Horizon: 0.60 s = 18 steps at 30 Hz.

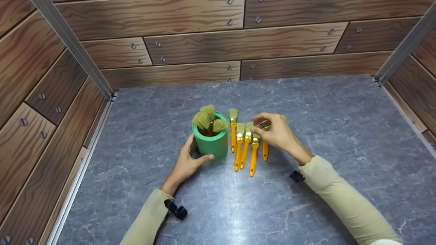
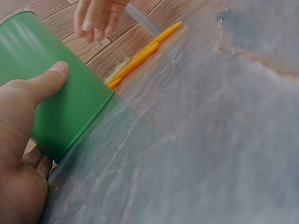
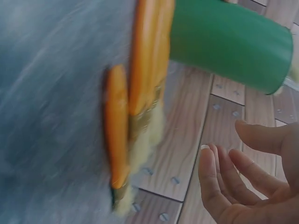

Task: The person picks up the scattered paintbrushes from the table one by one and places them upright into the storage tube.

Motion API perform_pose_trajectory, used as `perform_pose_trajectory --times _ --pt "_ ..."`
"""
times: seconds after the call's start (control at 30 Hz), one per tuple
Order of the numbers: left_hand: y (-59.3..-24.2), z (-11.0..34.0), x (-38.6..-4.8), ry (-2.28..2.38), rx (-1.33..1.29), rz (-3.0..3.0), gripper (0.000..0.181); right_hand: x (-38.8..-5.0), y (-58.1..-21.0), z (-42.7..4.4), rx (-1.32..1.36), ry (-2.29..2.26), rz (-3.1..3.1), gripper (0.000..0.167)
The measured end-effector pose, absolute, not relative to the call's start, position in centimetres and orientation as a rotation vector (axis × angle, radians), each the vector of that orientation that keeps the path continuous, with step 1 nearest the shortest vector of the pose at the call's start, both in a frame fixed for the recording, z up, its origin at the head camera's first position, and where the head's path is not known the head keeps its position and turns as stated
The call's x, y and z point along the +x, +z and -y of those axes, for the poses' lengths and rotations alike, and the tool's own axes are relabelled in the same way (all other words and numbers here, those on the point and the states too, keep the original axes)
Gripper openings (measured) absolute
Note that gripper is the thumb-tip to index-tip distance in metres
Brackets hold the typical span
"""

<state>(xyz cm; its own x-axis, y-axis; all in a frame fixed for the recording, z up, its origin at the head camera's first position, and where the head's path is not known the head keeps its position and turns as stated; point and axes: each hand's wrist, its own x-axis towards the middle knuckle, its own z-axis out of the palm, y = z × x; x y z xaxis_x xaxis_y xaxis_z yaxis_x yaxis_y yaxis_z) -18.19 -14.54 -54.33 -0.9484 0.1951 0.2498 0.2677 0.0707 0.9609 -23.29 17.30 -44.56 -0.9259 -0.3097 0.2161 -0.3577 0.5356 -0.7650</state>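
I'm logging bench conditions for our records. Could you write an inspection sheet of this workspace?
Surface: gray marbled tabletop, glare toward the front middle.
Job's things: green can upright, several upturned brushes inside; five orange-handled brushes lying to its right.
Clutter: nothing seen.
Hands: left hand grips the can; right hand is over the lying brushes, nothing seen in it.
Cables: nothing seen.
Surroundings: wood-patterned panels, metal corner posts.
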Motion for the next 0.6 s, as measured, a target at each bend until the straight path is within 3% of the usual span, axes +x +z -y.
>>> perform_pose_trajectory --times 0.6 --pt "-54.1 14.6 -18.1 -1.993 -0.447 2.343 0.103 -24.3 -47.2 -19.7 0.579 1.129 2.898 0.018"
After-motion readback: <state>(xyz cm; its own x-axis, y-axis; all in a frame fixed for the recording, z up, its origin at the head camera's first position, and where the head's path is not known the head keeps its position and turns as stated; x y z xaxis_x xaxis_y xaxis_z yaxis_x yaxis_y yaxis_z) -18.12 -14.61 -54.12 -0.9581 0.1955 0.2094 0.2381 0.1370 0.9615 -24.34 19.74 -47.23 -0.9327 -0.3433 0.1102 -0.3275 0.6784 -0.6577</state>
